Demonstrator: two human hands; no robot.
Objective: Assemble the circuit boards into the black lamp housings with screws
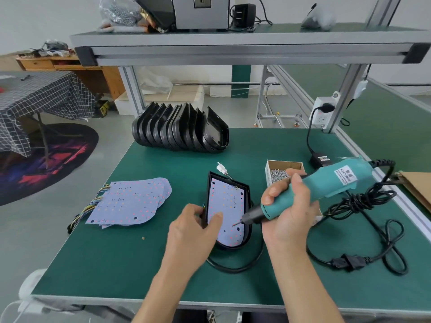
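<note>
A black lamp housing (247,201) lies flat in the middle of the green table with a pale circuit board (229,201) seated inside it. My left hand (193,231) grips the housing's left edge, its thumb pressing on the board. In my right hand (289,210) I hold a teal electric screwdriver (326,183), whose bit tip touches the board near its lower right. A white connector (221,169) sticks out past the housing's far end.
A row of empty black housings (179,129) stands at the back. Loose circuit boards (133,203) with coloured wires lie at the left. A cardboard box of screws (279,173) sits behind my right hand. Coiled black cable (359,229) and a power adapter (320,159) lie at the right.
</note>
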